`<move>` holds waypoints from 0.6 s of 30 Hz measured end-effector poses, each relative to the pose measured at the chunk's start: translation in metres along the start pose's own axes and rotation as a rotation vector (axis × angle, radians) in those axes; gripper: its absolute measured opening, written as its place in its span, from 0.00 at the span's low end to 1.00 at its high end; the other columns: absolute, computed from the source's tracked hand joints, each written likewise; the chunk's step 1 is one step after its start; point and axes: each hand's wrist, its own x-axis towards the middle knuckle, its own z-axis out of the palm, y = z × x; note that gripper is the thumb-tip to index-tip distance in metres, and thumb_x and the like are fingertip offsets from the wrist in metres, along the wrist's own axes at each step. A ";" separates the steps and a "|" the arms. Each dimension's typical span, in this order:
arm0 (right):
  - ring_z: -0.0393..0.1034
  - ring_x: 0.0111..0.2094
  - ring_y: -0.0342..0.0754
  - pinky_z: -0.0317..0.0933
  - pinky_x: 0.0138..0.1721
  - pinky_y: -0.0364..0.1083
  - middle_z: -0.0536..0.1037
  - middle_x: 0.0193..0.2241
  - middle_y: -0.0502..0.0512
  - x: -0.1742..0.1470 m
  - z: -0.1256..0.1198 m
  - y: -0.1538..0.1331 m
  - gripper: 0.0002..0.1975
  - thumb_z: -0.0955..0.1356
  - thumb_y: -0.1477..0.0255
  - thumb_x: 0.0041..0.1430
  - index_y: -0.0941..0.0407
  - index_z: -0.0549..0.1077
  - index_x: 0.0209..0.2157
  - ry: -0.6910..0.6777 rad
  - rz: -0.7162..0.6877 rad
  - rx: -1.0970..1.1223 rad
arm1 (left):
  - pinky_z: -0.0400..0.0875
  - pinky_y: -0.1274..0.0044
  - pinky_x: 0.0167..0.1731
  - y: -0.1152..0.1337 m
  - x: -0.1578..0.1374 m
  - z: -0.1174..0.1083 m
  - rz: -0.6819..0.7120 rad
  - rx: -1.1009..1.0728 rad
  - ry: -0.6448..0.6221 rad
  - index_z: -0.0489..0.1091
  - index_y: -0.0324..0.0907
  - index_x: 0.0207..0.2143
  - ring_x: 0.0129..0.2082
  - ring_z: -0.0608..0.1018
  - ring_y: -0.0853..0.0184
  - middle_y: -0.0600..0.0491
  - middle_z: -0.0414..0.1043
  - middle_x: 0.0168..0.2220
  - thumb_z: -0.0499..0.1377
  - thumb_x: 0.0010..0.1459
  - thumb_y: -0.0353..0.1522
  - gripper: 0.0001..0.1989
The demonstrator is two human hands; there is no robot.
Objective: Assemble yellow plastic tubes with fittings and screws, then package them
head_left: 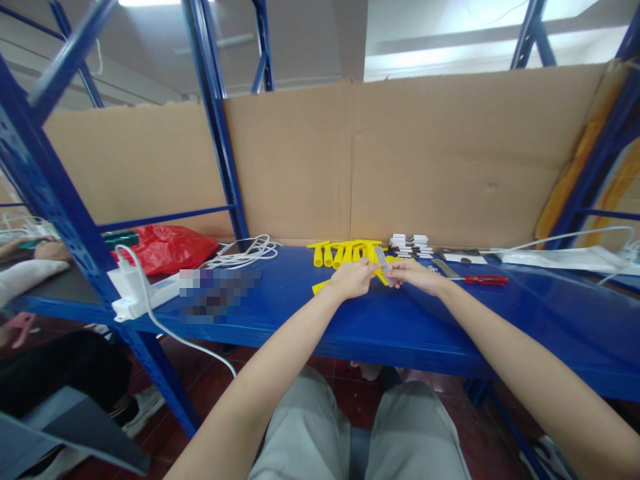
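Observation:
My left hand (353, 277) is closed round a yellow T-shaped plastic handle (320, 287), whose tube end sticks out on the left. My right hand (414, 275) pinches a small flat grey-white piece (383, 259) against the head of that handle. Fingers hide where the two meet. Just behind my hands lies a row of several similar yellow handles (338, 255). A stack of white plastic pieces (410, 244) stands behind my right hand.
A red screwdriver (486, 280) lies on the blue shelf (290, 313) to the right. On the left are a white power strip (150, 293), coiled white cable (253, 253) and a red plastic bag (170, 248). Cardboard (425, 153) closes the back. Another person's hand (53, 251) shows far left.

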 end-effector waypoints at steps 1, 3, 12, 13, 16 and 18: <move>0.61 0.23 0.42 0.56 0.28 0.45 0.71 0.21 0.50 0.000 0.000 -0.001 0.13 0.70 0.60 0.44 0.56 0.69 0.22 0.007 -0.004 0.000 | 0.72 0.66 0.46 0.000 0.000 0.000 -0.003 0.000 0.003 0.63 0.50 0.63 0.49 0.76 0.56 0.44 0.71 0.53 0.50 0.67 0.31 0.23; 0.61 0.22 0.42 0.56 0.27 0.44 0.71 0.20 0.50 0.001 0.001 -0.001 0.13 0.70 0.60 0.45 0.56 0.70 0.22 0.046 -0.005 0.005 | 0.72 0.65 0.47 0.000 0.001 0.001 -0.017 0.004 0.010 0.61 0.49 0.64 0.49 0.76 0.56 0.43 0.70 0.54 0.49 0.67 0.31 0.24; 0.67 0.26 0.45 0.61 0.31 0.45 0.75 0.24 0.53 0.004 -0.010 0.007 0.08 0.67 0.65 0.51 0.55 0.72 0.29 0.268 0.011 -0.009 | 0.72 0.66 0.47 -0.003 -0.001 -0.003 -0.079 0.013 0.013 0.58 0.49 0.65 0.48 0.77 0.58 0.43 0.70 0.55 0.47 0.68 0.32 0.23; 0.67 0.26 0.46 0.62 0.32 0.45 0.76 0.24 0.53 0.006 -0.013 0.011 0.06 0.66 0.68 0.51 0.55 0.72 0.30 0.332 0.036 -0.025 | 0.72 0.66 0.47 -0.003 -0.001 -0.004 -0.079 0.011 0.009 0.58 0.49 0.65 0.48 0.77 0.58 0.43 0.69 0.55 0.47 0.69 0.32 0.23; 0.70 0.28 0.48 0.63 0.33 0.46 0.77 0.27 0.56 0.011 -0.027 0.024 0.08 0.64 0.74 0.49 0.56 0.72 0.33 0.506 0.171 -0.166 | 0.72 0.65 0.46 -0.003 -0.001 -0.004 -0.075 0.006 0.005 0.58 0.51 0.65 0.47 0.78 0.58 0.43 0.69 0.56 0.46 0.69 0.33 0.23; 0.72 0.32 0.51 0.64 0.36 0.48 0.79 0.32 0.60 0.013 -0.037 0.034 0.12 0.63 0.76 0.49 0.57 0.73 0.37 0.569 0.218 -0.332 | 0.71 0.65 0.47 -0.003 0.000 -0.003 -0.074 0.007 0.013 0.58 0.51 0.65 0.48 0.77 0.57 0.43 0.68 0.57 0.47 0.69 0.33 0.23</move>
